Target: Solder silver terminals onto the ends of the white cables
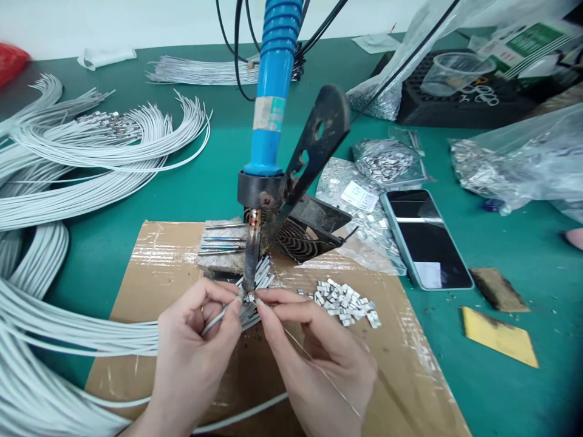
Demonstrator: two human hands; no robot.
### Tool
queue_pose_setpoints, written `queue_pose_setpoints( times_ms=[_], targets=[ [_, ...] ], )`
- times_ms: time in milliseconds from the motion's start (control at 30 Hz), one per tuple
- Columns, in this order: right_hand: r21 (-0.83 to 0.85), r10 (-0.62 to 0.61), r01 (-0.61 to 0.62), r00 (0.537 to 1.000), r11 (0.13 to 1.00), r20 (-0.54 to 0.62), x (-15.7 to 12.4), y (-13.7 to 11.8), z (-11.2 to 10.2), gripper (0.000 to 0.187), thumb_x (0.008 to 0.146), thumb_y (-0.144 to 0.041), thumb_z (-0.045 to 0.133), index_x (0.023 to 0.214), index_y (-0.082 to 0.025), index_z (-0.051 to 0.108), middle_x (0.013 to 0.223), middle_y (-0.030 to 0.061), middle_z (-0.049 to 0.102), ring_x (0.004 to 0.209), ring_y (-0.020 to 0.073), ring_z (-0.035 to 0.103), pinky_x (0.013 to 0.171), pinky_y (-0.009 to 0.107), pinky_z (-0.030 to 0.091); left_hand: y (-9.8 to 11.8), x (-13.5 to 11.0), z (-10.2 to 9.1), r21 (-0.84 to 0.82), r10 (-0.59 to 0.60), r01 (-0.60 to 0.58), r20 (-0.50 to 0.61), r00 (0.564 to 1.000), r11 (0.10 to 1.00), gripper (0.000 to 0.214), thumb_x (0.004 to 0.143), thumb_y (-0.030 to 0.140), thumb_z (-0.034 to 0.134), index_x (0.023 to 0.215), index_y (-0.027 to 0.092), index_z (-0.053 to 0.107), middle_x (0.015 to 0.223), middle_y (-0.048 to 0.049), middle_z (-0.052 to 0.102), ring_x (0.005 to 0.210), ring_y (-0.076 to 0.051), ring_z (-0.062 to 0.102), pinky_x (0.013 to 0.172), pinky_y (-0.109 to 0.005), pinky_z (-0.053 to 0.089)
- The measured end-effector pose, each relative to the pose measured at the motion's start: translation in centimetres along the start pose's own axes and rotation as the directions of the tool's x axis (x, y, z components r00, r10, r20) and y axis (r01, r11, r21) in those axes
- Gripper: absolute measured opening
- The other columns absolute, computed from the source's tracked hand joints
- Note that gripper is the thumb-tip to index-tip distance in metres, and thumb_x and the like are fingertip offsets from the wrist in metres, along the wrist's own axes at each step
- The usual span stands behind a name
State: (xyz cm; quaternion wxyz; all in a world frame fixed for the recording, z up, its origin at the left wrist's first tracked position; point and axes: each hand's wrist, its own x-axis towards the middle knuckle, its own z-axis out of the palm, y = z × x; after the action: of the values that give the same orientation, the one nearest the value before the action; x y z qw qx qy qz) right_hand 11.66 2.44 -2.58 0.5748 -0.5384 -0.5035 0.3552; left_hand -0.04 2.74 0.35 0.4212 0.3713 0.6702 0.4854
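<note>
My left hand (195, 340) is closed in a pinch around a white cable (213, 321), its end under the tip of a soldering iron (268, 103). The iron has a blue handle and is held tip-down in a black metal stand (314, 145). A small metal piece (249, 298) sits at the tip between my fingertips; which hand grips it I cannot make out. Thin solder wire (325, 376) runs through my right hand (323, 358), whose thumb and forefinger are pinched close to the tip. Behind my fingers lie several white cable ends (263, 273).
Cardboard (150, 261) covers the work spot, with a pile of small metal pieces (346, 301) at right. White cable bundles (91, 194) fill the left. A phone (428, 237), a yellow sponge (500, 335) and bags of metal parts (387, 161) lie to the right.
</note>
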Motion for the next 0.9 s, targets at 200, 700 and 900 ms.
queue_pose_setpoints(
  times_ms=[200,700,900],
  targets=[
    [-0.007,0.104,-0.105,0.987,0.994,-0.123,0.6,0.4,-2.0,0.011,0.094,-0.021,0.075,0.084,-0.024,0.071,0.081,-0.0001,0.078,0.072,0.0151,0.076,0.067,0.023,0.061,-1.5,-1.6,-1.0,0.258,0.064,-0.111,0.185,0.981,0.96,0.017,0.091,0.023,0.068,0.073,0.023,0.072,0.072,0.003,0.075,0.052,-0.009,0.055,0.049,-0.018,0.045],
    [0.17,0.348,-0.314,0.907,0.934,-0.239,-0.4,4.6,-12.2,0.057,0.098,-0.064,0.057,0.08,-0.017,0.083,0.069,0.0101,0.079,0.059,0.0218,0.074,0.056,0.033,0.062,-9.6,-3.9,-10.2,0.74,0.541,-0.648,0.477,0.693,0.178,0.028,0.1,0.023,0.067,0.128,0.023,0.071,0.107,-0.0084,0.071,0.083,-0.021,0.079,0.075,-0.027,0.06],
    [-0.052,0.263,-0.272,0.955,0.961,-0.137,-1.3,4.4,-10.2,0.054,0.106,-0.056,0.052,0.085,-0.017,0.083,0.075,0.008,0.081,0.065,0.0192,0.075,0.062,0.029,0.063,-9.5,-3.3,-8.9,0.715,0.661,-0.686,0.453,0.598,0.132,0.032,0.092,0.006,0.071,0.12,0.021,0.073,0.101,-0.0061,0.074,0.082,-0.02,0.078,0.085,-0.029,0.056]
  ],
)
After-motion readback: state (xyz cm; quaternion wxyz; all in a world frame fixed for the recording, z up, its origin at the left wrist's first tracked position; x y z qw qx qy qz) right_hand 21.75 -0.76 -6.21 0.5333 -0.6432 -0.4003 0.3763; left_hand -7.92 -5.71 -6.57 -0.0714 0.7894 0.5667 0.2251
